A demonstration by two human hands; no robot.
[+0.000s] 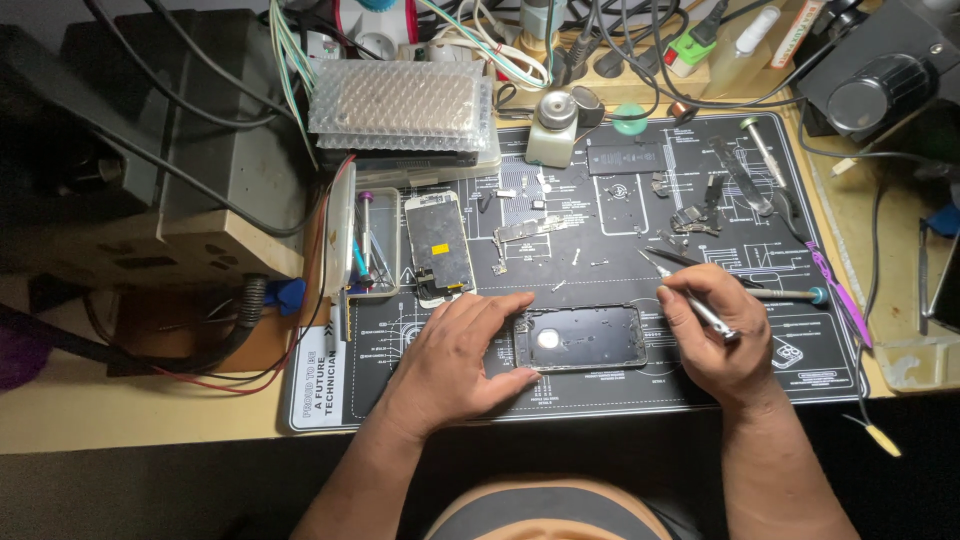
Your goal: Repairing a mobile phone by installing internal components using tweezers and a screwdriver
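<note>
A work mat [600,395] covers the middle of the frame. Low on the mat lies an open phone body [583,338], between 2 hands: the left hand [455,355] on its left end, the right hand [722,335] just right of it, holding a thin tool [690,300]. Behind, toward the upper left, lies a phone screen [438,247]. A bubble wrap pack [400,100] sits at the upper middle.
</note>
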